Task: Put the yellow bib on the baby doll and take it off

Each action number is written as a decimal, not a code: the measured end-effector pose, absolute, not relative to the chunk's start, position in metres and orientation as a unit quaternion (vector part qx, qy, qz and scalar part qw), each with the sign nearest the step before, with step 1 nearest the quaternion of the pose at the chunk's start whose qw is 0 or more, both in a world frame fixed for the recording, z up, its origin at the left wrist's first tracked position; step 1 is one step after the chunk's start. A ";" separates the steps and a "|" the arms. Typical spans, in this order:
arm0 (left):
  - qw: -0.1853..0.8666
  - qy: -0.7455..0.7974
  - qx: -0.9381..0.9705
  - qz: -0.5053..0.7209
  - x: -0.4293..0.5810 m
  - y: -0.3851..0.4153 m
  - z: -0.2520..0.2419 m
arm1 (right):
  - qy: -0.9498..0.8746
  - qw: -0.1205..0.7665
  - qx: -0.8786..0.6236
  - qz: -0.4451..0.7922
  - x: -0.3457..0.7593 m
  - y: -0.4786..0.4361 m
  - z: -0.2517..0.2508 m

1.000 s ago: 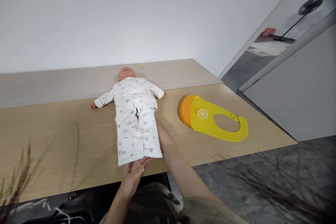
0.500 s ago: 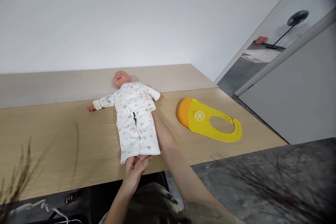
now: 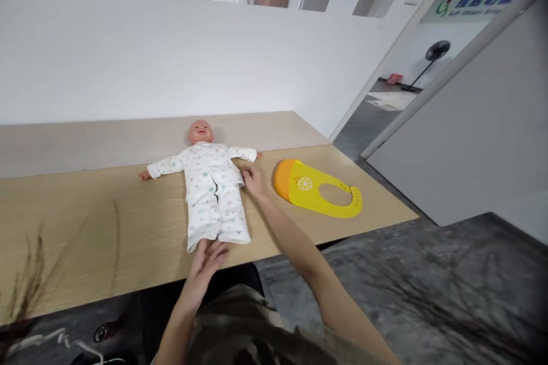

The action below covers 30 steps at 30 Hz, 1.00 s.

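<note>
A baby doll (image 3: 201, 132) lies face up on the wooden table, its arms spread, dressed in a white patterned top (image 3: 209, 162) and white patterned trousers (image 3: 216, 211). At the trouser hems rests my left hand (image 3: 208, 259), open, its fingers spread and the fingertips touching the cloth. Beside the doll's waist is my right hand (image 3: 253, 180), its fingers apart near the edge of the top, holding nothing. A yellow bib (image 3: 314, 188) with an orange pocket lies flat to the right of my right hand.
The wooden table (image 3: 107, 228) meets a raised pale ledge (image 3: 85, 145) along a white wall. To the right are an open door (image 3: 462, 125) and a standing fan (image 3: 437, 50). Blurred dark twigs cross both lower corners.
My right hand has come out from under the doll's clothing to beside its waist. My left hand's fingers have spread. The view has shifted, and the doll's head now faces up.
</note>
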<state>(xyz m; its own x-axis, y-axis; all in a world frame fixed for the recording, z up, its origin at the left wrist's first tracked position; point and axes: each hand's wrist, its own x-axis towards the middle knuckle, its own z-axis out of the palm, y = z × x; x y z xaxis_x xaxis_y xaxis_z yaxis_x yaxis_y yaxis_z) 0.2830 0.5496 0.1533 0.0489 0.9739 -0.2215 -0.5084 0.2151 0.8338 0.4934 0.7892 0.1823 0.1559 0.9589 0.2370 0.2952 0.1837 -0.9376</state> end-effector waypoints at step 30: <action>0.024 0.530 0.717 0.453 0.280 0.543 0.120 | -0.752 0.353 -0.536 0.152 0.509 0.609 0.148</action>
<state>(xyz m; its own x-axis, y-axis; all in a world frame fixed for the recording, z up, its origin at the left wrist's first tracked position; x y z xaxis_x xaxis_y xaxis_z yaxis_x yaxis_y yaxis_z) 0.2797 0.5432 0.1197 0.0283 0.7812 0.6236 0.7380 -0.4371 0.5141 0.5093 0.6090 0.1482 -0.1761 0.9127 0.3688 0.6984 0.3798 -0.6066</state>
